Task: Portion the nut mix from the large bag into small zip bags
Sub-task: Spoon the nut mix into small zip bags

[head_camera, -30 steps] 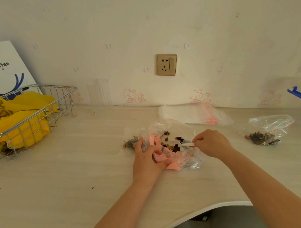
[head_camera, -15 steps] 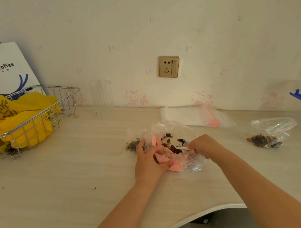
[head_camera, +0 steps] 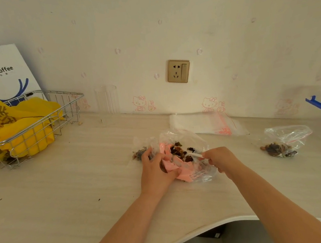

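Observation:
The large clear bag [head_camera: 185, 138] with pink print lies open at the middle of the table, dark nut mix [head_camera: 179, 152] showing inside. My left hand [head_camera: 156, 170] grips the bag's pink crumpled edge. My right hand [head_camera: 221, 159] pinches a small white spoon [head_camera: 195, 154] whose tip reaches into the mix. A small zip bag [head_camera: 142, 149] with some nuts lies just left of the large bag, partly hidden by my left hand. Another filled small zip bag [head_camera: 285, 141] lies at the right.
A stack of flat unused zip bags [head_camera: 205, 124] lies against the wall behind the large bag. A wire basket [head_camera: 44, 120] with yellow bags stands at the left, a white paper bag [head_camera: 0, 74] behind it. A clear glass [head_camera: 107, 100] stands by the wall. The table's curved front edge [head_camera: 215, 226] is near.
Both hands stay on the large bag; my right hand with the spoon has shifted slightly left and lower in the bag. The camera view has tilted down a little.

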